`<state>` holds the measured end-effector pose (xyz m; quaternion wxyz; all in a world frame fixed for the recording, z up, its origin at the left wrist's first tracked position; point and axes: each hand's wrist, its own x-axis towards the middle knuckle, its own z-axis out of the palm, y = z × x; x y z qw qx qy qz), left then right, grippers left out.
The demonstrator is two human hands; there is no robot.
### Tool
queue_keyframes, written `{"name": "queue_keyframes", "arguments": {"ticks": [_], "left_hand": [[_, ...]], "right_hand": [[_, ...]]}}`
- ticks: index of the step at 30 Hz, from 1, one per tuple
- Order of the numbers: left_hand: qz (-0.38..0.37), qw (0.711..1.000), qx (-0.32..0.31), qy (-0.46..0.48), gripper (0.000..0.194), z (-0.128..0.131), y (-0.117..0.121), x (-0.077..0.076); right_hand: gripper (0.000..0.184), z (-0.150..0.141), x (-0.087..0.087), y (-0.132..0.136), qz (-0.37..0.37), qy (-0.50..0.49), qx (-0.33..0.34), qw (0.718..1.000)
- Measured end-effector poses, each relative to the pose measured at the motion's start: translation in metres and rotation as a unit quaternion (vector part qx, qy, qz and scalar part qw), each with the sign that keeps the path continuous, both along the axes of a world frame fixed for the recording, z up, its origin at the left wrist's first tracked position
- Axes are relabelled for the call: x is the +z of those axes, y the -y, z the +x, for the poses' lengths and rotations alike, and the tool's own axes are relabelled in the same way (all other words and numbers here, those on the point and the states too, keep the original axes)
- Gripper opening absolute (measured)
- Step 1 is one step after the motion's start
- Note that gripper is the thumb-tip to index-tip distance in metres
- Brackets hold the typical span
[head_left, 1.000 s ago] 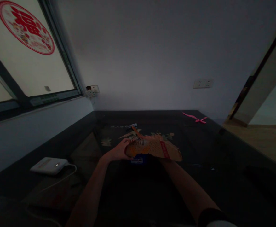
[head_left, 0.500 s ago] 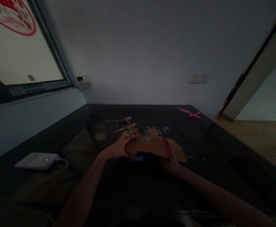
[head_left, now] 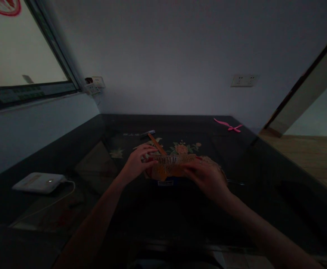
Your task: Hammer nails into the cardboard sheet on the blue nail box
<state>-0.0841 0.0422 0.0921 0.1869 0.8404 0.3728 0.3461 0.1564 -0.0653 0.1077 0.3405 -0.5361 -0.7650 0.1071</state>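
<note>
Both hands hold an orange and tan printed packet [head_left: 170, 167] over a dark glass table [head_left: 180, 209]. My left hand [head_left: 137, 163] grips the packet's left end, fingers curled round its top edge. My right hand [head_left: 206, 177] lies over the packet's right half, fingers closed on it and hiding that part. Under the packet a small blue object with a white label [head_left: 165, 182] shows. An orange pencil [head_left: 156, 144] lies just beyond the packet on the table's flower picture.
A white device [head_left: 37, 182] with a cable lies at the left. A pink ribbon [head_left: 228, 125] rests at the far right corner. Wall sockets [head_left: 243, 80] are on the back wall, a window [head_left: 18, 52] at left, a doorway [head_left: 311, 108] at right.
My right hand came out from under the packet and now covers its right half from above. The packet looks folded or shorter. The view tilted down and right.
</note>
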Motion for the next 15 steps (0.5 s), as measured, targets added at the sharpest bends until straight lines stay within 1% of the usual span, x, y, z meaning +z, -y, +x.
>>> {"name": "queue_keyframes", "arguments": {"ticks": [1, 3, 6, 11, 15], "left_hand": [[-0.009, 1.0, -0.003, 0.001, 0.034, 0.003, 0.0, -0.003], [-0.031, 0.999, -0.01, -0.004, 0.027, 0.009, 0.001, -0.009], [-0.043, 0.999, -0.004, -0.007, 0.022, 0.015, 0.002, -0.017], [-0.021, 1.0, 0.015, 0.0, 0.014, 0.019, 0.003, -0.021], [0.002, 1.0, 0.022, -0.017, 0.015, 0.019, 0.004, -0.019]], "right_hand": [[0.023, -0.001, 0.0, -0.014, -0.012, 0.005, -0.018, 1.0], [0.025, -0.005, -0.003, -0.038, -0.025, 0.007, -0.019, 0.999], [0.024, -0.011, -0.012, -0.058, -0.035, 0.006, -0.015, 0.999], [0.013, -0.016, -0.019, -0.069, -0.03, 0.002, -0.003, 1.0], [0.013, -0.017, -0.023, -0.071, -0.025, -0.018, -0.014, 0.999]]}}
